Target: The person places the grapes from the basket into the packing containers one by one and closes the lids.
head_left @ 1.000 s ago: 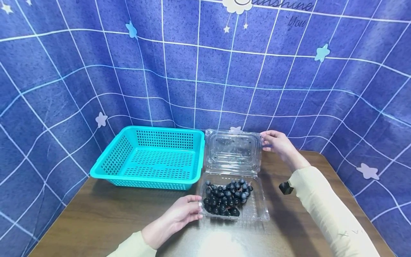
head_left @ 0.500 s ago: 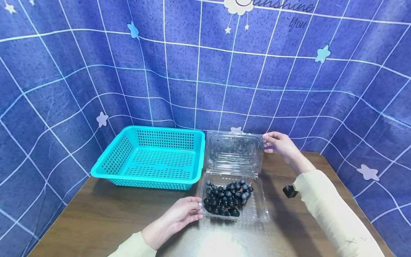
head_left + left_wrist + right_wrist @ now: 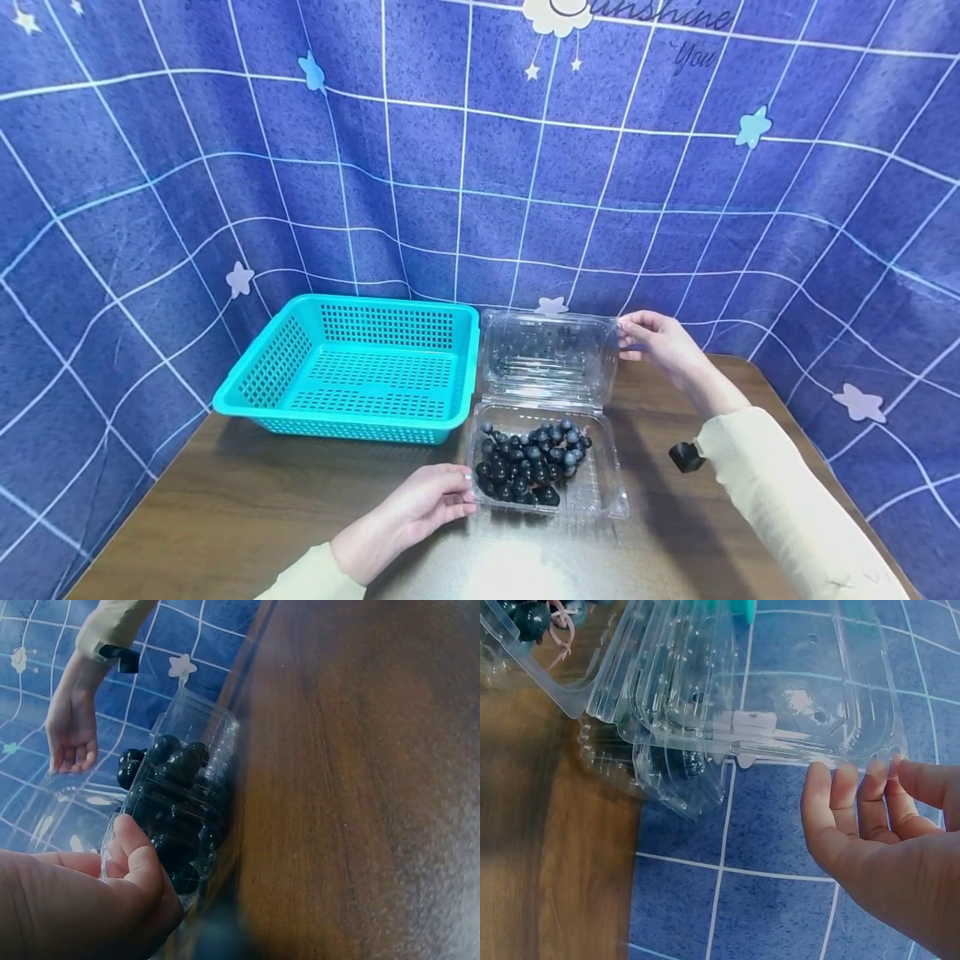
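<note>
A clear plastic clamshell box point(image 3: 600, 496) stands raised-lidded on the table in the head view. Dark grapes point(image 3: 525, 462) on their stems fill the left and middle of its base. My left hand point(image 3: 431, 507) holds the base's left wall near the front corner; the left wrist view has the thumb point(image 3: 133, 838) over the rim. With my right hand point(image 3: 663, 343) I pinch the right edge of the lid point(image 3: 551, 354) near its top corner. In the right wrist view thumb and fingertips meet at that lid edge point(image 3: 780, 754).
Left of the box, close beside it, stands a turquoise perforated basket point(image 3: 341, 419) with nothing in it. Both rest on a brown wooden table point(image 3: 247, 508). A blue checked curtain point(image 3: 495, 217) hangs right behind the table's back edge.
The lid has tipped slightly forward and down, with my right hand moving a little down and to the right along with it. My left hand, the base and the grapes stay put.
</note>
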### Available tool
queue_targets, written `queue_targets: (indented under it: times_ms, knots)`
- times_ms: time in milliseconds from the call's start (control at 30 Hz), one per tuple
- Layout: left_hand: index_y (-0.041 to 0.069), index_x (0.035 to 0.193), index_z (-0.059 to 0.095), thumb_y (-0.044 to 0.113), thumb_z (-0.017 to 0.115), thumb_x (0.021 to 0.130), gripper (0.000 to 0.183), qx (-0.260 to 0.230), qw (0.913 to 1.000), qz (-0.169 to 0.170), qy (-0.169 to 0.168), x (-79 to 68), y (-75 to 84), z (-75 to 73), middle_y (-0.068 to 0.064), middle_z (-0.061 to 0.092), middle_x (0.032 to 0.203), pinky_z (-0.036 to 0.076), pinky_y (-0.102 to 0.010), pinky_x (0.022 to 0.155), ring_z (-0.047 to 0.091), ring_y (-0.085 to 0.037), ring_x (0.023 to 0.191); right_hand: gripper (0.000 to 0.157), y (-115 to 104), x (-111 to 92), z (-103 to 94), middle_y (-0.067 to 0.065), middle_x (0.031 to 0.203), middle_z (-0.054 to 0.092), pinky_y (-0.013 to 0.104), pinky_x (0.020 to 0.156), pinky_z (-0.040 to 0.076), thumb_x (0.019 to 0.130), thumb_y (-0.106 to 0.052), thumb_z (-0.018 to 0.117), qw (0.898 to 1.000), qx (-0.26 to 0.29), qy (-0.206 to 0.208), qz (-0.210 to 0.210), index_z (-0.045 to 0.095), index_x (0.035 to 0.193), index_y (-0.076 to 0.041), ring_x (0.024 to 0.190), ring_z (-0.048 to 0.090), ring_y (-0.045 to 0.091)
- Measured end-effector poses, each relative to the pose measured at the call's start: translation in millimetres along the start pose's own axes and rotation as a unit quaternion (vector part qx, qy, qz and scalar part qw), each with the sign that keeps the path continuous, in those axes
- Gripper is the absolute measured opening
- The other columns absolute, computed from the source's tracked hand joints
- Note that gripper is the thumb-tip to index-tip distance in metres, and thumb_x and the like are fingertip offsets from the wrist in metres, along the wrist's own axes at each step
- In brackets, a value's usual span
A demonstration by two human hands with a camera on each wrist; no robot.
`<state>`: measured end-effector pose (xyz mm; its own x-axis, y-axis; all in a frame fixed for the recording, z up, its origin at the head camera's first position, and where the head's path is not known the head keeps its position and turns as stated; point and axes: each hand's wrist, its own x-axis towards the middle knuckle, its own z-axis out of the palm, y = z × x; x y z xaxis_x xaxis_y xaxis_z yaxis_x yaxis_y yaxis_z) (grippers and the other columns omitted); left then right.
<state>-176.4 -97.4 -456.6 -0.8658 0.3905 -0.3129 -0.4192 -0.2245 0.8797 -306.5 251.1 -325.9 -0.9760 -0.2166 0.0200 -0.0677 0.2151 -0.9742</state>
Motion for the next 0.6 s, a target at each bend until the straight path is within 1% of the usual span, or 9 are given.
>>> queue_targets:
  times_ms: [167, 367, 600]
  knots:
    - [0.003, 0.096, 0.050, 0.001, 0.050, 0.089, 0.007, -0.004, 1.0000, 0.002, -0.004, -0.5, 0.0, 0.2, -0.001, 0.051, 0.078, 0.051, -0.028, 0.078, 0.051, -0.011, 0.075, 0.019, -1, -6, 0.8, -0.002, 0.090, 0.057, 0.026, 0.080, 0.054, 0.098, -0.010, 0.046, 1.000, 0.005, -0.006, -0.014, 0.048, 0.108, 0.006, 0.083, 0.056, 0.009]
    - [0.004, 0.094, 0.049, 0.001, 0.051, 0.088, 0.007, -0.003, 0.9999, 0.004, -0.012, -1.8, 1.7, 0.9, 0.000, 0.051, 0.077, 0.050, -0.027, 0.077, 0.052, -0.010, 0.074, 0.020, 1, -10, 0.4, -0.002, 0.089, 0.057, 0.028, 0.081, 0.055, 0.098, -0.010, 0.047, 1.000, 0.015, -0.013, -0.024, 0.048, 0.107, 0.007, 0.082, 0.057, 0.008]
    - [0.006, 0.092, 0.049, 0.002, 0.050, 0.088, 0.006, 0.003, 0.9999, -0.001, -0.012, -1.5, 2.5, 2.0, 0.000, 0.051, 0.076, 0.050, -0.027, 0.076, 0.052, -0.010, 0.074, 0.020, 3, -18, -0.6, 0.000, 0.091, 0.058, 0.028, 0.081, 0.055, 0.097, -0.012, 0.049, 0.999, 0.000, -0.016, -0.041, 0.050, 0.104, 0.007, 0.084, 0.059, 0.009]
